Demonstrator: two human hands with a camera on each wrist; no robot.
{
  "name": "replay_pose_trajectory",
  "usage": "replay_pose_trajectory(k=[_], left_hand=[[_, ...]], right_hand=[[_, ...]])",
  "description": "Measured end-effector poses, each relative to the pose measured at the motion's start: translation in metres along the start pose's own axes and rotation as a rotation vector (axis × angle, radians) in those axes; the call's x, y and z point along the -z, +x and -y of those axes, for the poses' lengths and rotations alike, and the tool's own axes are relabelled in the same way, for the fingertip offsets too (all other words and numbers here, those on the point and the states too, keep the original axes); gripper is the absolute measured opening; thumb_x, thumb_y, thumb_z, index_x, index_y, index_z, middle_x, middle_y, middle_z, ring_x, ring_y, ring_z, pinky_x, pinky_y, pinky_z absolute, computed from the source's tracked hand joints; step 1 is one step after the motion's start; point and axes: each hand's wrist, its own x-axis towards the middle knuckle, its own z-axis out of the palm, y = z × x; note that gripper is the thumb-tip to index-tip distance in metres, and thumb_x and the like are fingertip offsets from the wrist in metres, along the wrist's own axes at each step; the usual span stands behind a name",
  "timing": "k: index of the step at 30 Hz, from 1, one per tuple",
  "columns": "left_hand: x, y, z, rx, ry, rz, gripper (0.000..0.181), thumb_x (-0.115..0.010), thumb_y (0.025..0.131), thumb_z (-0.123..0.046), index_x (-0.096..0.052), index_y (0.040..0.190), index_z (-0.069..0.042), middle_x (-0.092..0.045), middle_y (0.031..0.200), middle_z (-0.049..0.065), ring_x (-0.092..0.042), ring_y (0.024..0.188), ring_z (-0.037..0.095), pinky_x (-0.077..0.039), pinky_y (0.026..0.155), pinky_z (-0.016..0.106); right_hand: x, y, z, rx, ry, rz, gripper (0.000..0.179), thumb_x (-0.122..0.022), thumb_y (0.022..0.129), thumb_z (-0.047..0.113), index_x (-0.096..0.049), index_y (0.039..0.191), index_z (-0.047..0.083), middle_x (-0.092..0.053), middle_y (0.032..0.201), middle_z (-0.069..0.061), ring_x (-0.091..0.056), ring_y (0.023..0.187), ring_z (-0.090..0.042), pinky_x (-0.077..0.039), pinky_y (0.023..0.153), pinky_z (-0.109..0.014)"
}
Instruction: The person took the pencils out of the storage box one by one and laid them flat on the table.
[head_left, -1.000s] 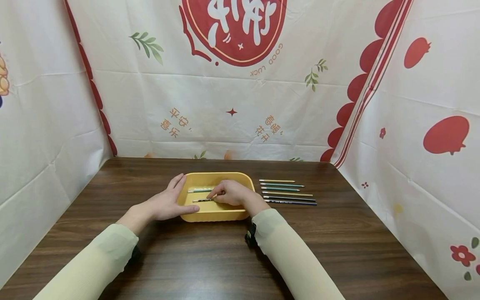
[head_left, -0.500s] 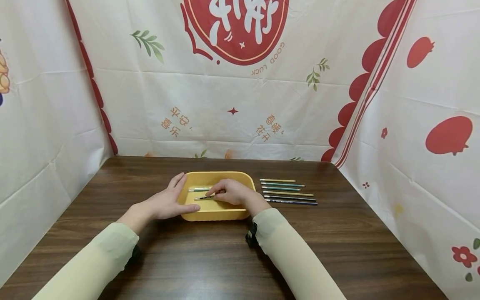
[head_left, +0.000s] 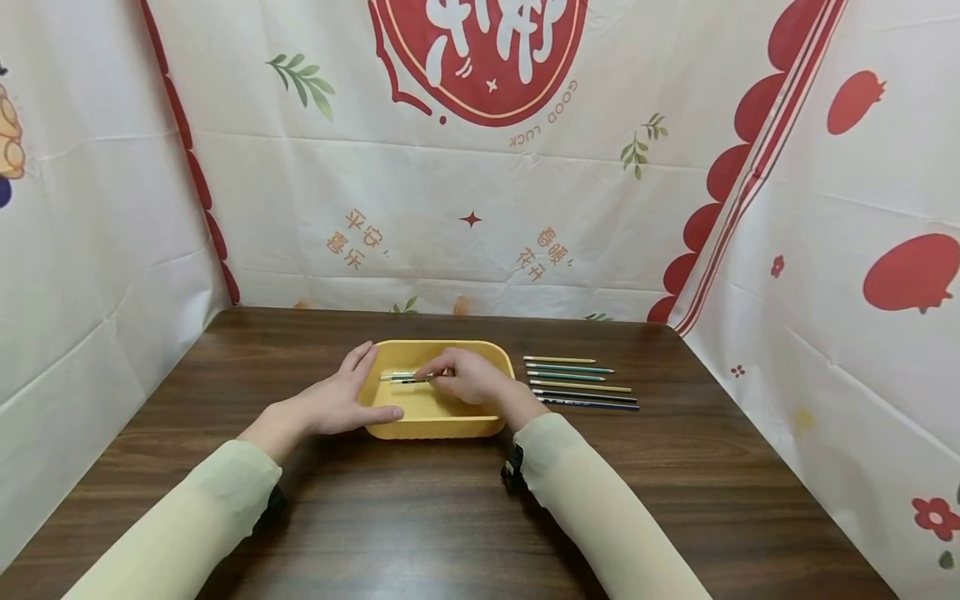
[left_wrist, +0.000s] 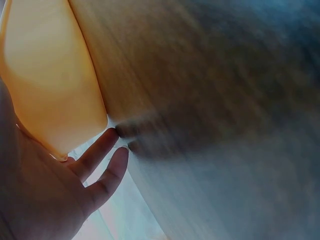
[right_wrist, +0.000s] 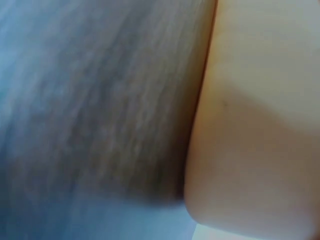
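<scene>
A yellow plastic basket stands on the table, and its outer wall fills part of the left wrist view. My left hand rests against its left end with the fingers straight and the thumb over the near rim. Inside, my right hand pinches a dark patterned pencil with its fingertips. Just beyond lies a green pencil, close alongside; whether they touch I cannot tell. The right hand covers the other ends of both. In the right wrist view only the basket's wall and blurred table show.
Several pencils lie in a row right of the basket, including a short yellow one, a longer yellow one and a dark blue one. The brown wooden table is enclosed by printed white cloth at the back and sides.
The right hand has moved the dark patterned pencil away from the basket's near side, up beside the green pencil. The left hand stays on the basket. The head view has shifted slightly.
</scene>
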Motion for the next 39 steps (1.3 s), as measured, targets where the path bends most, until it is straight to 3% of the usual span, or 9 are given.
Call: replay_pose_trajectory(k=[10, 18, 30, 39], left_hand=[[0.002, 0.001, -0.005, -0.015, 0.003, -0.006, 0.128, -0.061, 0.080, -0.083, 0.003, 0.165, -0.013, 0.009, 0.172, 0.007, -0.037, 0.147, 0.042, -0.037, 0.114, 0.058], [0.003, 0.003, -0.006, -0.022, 0.019, -0.007, 0.127, -0.060, 0.080, -0.084, 0.003, 0.165, -0.012, 0.009, 0.172, 0.007, -0.037, 0.147, 0.042, -0.036, 0.114, 0.058], [0.002, 0.001, -0.005, -0.023, 0.016, 0.002, 0.127, -0.060, 0.080, -0.083, 0.002, 0.165, -0.011, 0.009, 0.171, 0.007, -0.037, 0.147, 0.041, -0.037, 0.115, 0.057], [0.001, 0.000, -0.002, -0.021, 0.005, 0.008, 0.127, -0.060, 0.081, -0.083, 0.004, 0.165, -0.012, 0.010, 0.171, 0.007, -0.035, 0.148, 0.041, -0.036, 0.115, 0.057]], right_hand=[[0.023, -0.014, 0.013, 0.043, -0.005, -0.089, 0.025, -0.064, 0.101, 0.019, -0.077, 0.118, 0.033, -0.064, 0.108, 0.010, -0.058, 0.089, -0.010, -0.051, 0.078, -0.029], [0.049, -0.039, 0.011, 0.066, -0.009, -0.137, 0.026, -0.062, 0.103, 0.021, -0.075, 0.122, 0.035, -0.063, 0.108, 0.012, -0.055, 0.085, -0.013, -0.049, 0.072, -0.033], [0.074, -0.097, -0.022, -0.004, 0.000, -0.163, 0.028, -0.064, 0.102, 0.022, -0.073, 0.121, 0.040, -0.062, 0.104, 0.011, -0.056, 0.080, -0.015, -0.051, 0.068, -0.032], [0.088, -0.140, -0.047, -0.017, -0.017, -0.197, 0.027, -0.070, 0.098, 0.017, -0.076, 0.120, 0.031, -0.066, 0.104, 0.010, -0.056, 0.087, -0.012, -0.048, 0.073, -0.029]])
